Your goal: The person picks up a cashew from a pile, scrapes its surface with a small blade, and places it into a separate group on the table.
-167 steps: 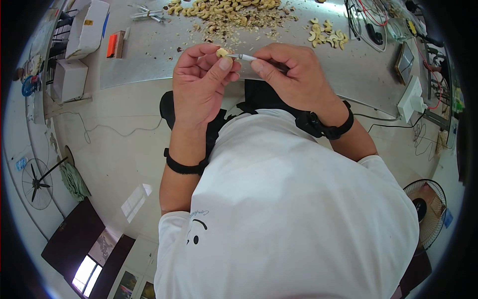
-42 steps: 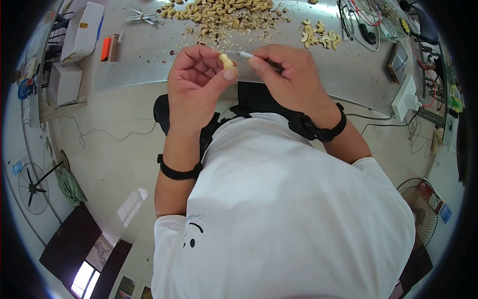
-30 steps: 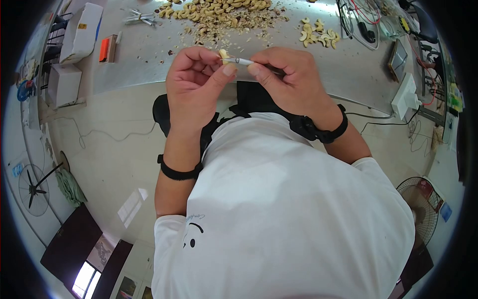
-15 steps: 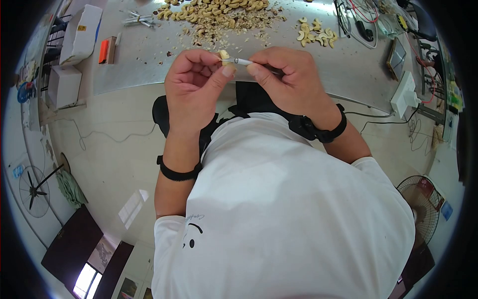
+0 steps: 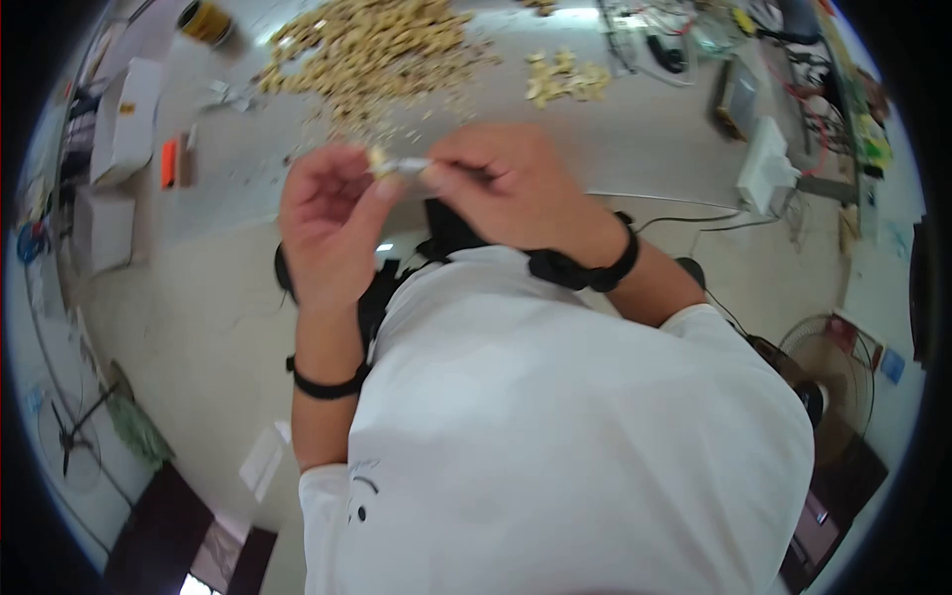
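A pale yellow cashew kernel (image 5: 377,160), blurred, is pinched in the left grip (image 5: 332,213); a slim whitish pen-shaped tool (image 5: 409,166) lies nearly level in the right grip (image 5: 521,183), pointing at the kernel.

room on table (image 5: 654,134) btwn small cashew grp (image 5: 563,79) & tilted device (image 5: 737,99), big cashew pile (image 5: 367,50) blocking farther L

A lone head-worn wide-angle camera looks steeply down over a white T-shirt (image 5: 585,416) at lower center, facing a metal table (image 5: 645,129) along the frame's top, the left hand (image 5: 332,213) and right hand (image 5: 526,183) close by in the upper half.
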Available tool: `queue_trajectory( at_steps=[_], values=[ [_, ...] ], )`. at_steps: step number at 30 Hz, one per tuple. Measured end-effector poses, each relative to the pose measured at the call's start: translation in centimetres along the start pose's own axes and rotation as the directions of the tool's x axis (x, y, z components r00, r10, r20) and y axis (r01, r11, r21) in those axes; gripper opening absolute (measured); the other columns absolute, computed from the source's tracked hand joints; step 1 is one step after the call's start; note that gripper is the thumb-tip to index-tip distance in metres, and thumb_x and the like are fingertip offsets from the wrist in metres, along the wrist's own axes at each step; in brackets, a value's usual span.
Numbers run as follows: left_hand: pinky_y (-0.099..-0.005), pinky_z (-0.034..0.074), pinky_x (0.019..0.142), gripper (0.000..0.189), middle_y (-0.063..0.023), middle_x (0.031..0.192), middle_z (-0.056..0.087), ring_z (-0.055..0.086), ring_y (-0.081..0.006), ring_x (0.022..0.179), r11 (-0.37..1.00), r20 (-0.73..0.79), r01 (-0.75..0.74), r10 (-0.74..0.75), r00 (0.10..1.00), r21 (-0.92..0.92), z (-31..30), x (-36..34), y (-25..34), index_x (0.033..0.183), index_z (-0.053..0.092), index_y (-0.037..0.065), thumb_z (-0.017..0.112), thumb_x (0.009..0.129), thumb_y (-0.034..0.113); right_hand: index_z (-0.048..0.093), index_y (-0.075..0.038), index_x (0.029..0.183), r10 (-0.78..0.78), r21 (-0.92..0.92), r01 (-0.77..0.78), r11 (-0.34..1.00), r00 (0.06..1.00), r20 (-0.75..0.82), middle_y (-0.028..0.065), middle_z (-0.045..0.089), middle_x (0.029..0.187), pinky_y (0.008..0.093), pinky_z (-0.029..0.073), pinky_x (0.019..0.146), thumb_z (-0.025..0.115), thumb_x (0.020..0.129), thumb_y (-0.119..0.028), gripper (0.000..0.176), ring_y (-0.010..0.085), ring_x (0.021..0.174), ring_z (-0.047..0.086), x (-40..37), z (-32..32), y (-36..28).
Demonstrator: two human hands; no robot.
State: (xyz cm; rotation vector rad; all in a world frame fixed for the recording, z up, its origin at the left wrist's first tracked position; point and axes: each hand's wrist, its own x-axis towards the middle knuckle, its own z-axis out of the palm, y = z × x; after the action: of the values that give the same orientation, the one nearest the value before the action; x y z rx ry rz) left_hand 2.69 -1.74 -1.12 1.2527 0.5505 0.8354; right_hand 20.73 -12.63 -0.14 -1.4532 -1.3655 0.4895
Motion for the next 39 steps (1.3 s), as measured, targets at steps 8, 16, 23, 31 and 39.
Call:
queue_trajectory(
  at_steps=[8,16,23,31,39],
  values=[
    [-0.0251,0.055,0.083,0.032,-0.005,0.103,0.067,0.066,-0.0111,0.09,0.999,0.034,0.021,-0.023,0.999,0.036,-0.4,0.0,-0.2,0.115,0.058,0.003,0.073,0.09,-0.01,0.072,-0.003,0.091,-0.076,-0.021,0.075,0.997,0.996,-0.041,0.0112,0.068,0.077,0.0394,0.049,0.057,0.076,0.088,-0.01,0.008,0.0314,0.064,0.065,0.5,-0.4,0.4],
    [-0.0252,0.053,0.083,0.03,-0.0046,0.102,0.066,0.065,-0.0118,0.092,0.999,0.038,0.013,-0.015,0.999,0.044,-0.1,0.1,-0.3,0.116,0.058,0.003,0.072,0.092,-0.008,0.07,-0.003,0.089,-0.059,-0.03,0.056,0.998,0.995,-0.087,0.0119,0.067,0.075,0.0406,0.049,0.058,0.075,0.089,-0.011,0.009,0.0318,0.065,0.064,0.3,0.2,1.0],
    [-0.026,0.055,0.084,0.031,-0.0066,0.106,0.068,0.067,-0.0134,0.095,0.998,0.048,0.055,-0.054,0.997,-0.036,-1.1,0.6,-0.9,0.125,0.059,0.002,0.067,0.096,-0.006,0.071,-0.003,0.089,0.009,0.029,-0.007,1.0,0.999,-0.047,0.0108,0.066,0.074,0.0393,0.047,0.055,0.075,0.089,-0.012,0.01,0.03,0.062,0.063,0.4,-0.2,0.6],
    [-0.0305,0.06,0.088,0.033,-0.0128,0.119,0.068,0.07,-0.0189,0.102,0.931,0.1,0.178,-0.154,0.983,-0.319,-1.1,1.0,-0.8,0.13,0.06,0.003,0.062,0.099,-0.007,0.074,-0.004,0.099,0.048,-0.031,-0.05,0.998,0.997,-0.068,0.0111,0.069,0.08,0.0349,0.052,0.059,0.073,0.092,-0.014,0.013,0.0236,0.065,0.066,0.3,0.0,1.3],
    [-0.0323,0.065,0.082,0.034,-0.0133,0.11,0.072,0.074,-0.0218,0.095,0.897,0.104,0.219,-0.194,0.975,-0.384,-0.6,1.4,-0.2,0.127,0.063,0.0,0.068,0.094,-0.01,0.074,-0.004,0.095,0.086,-0.023,-0.086,0.996,0.996,-0.029,0.011,0.07,0.08,0.035,0.052,0.058,0.076,0.088,-0.012,0.011,0.0263,0.065,0.068,0.5,-0.5,0.6]
  ],
)
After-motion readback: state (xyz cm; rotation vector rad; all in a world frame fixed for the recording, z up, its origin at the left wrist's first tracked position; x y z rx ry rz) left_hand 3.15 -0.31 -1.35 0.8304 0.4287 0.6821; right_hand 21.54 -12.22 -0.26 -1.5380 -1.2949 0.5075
